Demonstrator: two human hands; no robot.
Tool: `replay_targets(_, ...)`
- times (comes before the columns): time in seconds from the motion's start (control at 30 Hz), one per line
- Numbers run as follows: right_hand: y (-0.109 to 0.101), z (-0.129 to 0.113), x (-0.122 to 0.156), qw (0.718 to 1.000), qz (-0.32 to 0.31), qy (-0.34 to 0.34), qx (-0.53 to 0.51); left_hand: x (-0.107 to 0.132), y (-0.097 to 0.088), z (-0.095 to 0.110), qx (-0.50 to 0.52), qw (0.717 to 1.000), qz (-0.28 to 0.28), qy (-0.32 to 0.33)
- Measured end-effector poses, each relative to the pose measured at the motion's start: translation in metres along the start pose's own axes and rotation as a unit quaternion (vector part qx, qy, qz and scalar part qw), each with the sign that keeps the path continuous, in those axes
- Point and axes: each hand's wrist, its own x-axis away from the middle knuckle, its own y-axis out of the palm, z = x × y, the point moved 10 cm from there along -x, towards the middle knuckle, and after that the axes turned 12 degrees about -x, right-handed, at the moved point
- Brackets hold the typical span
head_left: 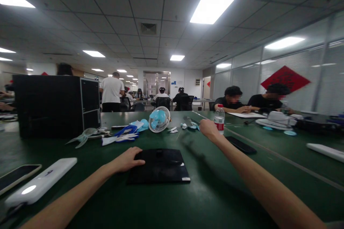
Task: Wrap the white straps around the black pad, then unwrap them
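Note:
My left hand (128, 160) lies flat on the left edge of a flat black square plate (159, 166) on the green table (209, 193), fingers stretched along its rim. My right hand (208, 127) reaches far forward, closed around the end of a thin object that is blurred; what it grips I cannot make out. A plastic water bottle (219, 118) with a red cap stands just right of that hand. A small white and blue desk fan (159, 119) stands behind the plate.
A black computer case (55, 105) stands at the left. Gloves (120, 137) and fan blades (84, 136) lie beside it. A white power bank (40, 181) and phone (16, 176) lie near left; another dark phone (240, 144) right. Two people sit at the far right; others work behind.

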Motion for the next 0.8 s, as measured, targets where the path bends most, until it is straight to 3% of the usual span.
replay_targets(0.1,-0.024,-0.009,0.013,0.999,0.048,-0.004,0.017,-0.001,0.002,-0.001,-0.004,1.000,0.000,0.002)
replay_targets(0.23,-0.034,-0.041,0.038,0.994,0.061,-0.081,-0.030,-0.003,-0.007,-0.001,-0.011,0.999,0.030,0.000)
replay_targets(0.33,-0.032,-0.066,0.056,0.982,0.047,-0.146,-0.112,0.001,-0.041,-0.004,-0.010,0.990,0.141,-0.022)
replay_targets(0.43,-0.025,-0.089,0.072,0.961,0.009,-0.192,-0.198,0.015,-0.083,-0.002,0.008,0.962,0.270,-0.031)
replay_targets(0.53,-0.015,-0.109,0.086,0.941,-0.047,-0.215,-0.256,0.028,-0.107,0.004,0.044,0.944,0.326,-0.031)
replay_targets(0.67,-0.004,-0.129,0.100,0.922,-0.106,-0.228,-0.295,0.039,-0.114,0.024,0.061,0.944,0.325,0.002)
replay_targets(0.8,-0.001,-0.136,0.107,0.913,-0.123,-0.235,-0.311,0.043,-0.111,0.042,0.043,0.953,0.301,0.019)
